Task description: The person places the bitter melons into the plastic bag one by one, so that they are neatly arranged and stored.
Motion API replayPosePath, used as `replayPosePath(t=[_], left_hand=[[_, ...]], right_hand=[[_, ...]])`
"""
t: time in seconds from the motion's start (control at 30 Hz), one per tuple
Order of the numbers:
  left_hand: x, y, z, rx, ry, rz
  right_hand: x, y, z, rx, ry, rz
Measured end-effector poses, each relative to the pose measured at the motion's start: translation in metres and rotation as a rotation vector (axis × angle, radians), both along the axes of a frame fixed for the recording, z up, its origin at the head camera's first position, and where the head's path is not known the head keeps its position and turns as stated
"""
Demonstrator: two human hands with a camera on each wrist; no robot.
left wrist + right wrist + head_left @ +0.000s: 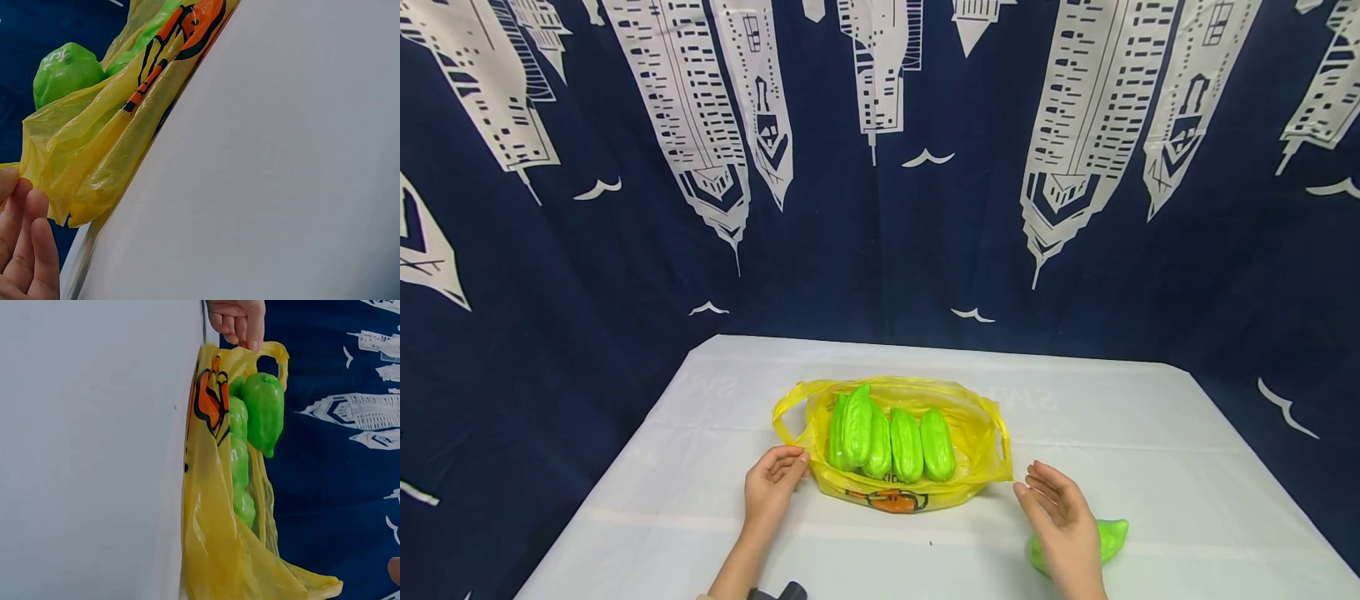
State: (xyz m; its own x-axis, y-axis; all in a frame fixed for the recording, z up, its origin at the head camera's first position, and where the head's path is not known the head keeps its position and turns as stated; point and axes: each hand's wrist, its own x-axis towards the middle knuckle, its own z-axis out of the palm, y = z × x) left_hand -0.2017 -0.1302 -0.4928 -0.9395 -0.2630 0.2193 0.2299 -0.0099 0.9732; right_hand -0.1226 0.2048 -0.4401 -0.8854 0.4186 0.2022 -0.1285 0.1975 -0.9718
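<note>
A yellow plastic bag [970, 492] lies mouth-up on the white table, its near side printed with an orange and black figure. Inside are several glossy green, elongated, ribbed fruits [907, 446]; one leans on top of the others at the left. With thumb and finger my left hand [772, 486] pinches the bag's rim at the near left, beside the left handle. My right hand [1062, 521] hovers off the bag's right corner, fingers loosely bent and holding nothing. Under that hand, partly hidden by it, one more green fruit [1112, 537] rests on the table.
The white-covered table [1150, 433] ends at a dark blue cloth [880, 250] with white buildings and birds. A dark object [790, 592] shows at the bottom edge near the left forearm.
</note>
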Motion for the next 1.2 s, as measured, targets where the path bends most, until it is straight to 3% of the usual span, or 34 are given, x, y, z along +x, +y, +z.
replayPosePath(t=[0.27, 0.47, 0.73, 1.0, 1.2], left_hand=[[0.0, 0.001, 0.0, 0.006, -0.013, 0.001], [0.001, 0.002, 0.002, 0.002, -0.006, -0.001], [0.0, 0.002, 0.001, 0.002, 0.005, 0.0], [-0.001, 0.002, -0.001, -0.008, 0.011, 0.01], [-0.001, 0.001, -0.002, -0.016, 0.022, 0.019]], right_hand=[[0.009, 0.017, 0.0, -0.083, -0.074, -0.059], [0.01, 0.031, -0.014, -0.085, -0.047, -0.14], [0.018, 0.038, -0.008, -0.207, -0.114, -0.217], [0.022, 0.053, -0.021, -0.176, -0.137, -0.316], [0.022, 0.059, -0.025, -0.111, -0.212, -0.352]])
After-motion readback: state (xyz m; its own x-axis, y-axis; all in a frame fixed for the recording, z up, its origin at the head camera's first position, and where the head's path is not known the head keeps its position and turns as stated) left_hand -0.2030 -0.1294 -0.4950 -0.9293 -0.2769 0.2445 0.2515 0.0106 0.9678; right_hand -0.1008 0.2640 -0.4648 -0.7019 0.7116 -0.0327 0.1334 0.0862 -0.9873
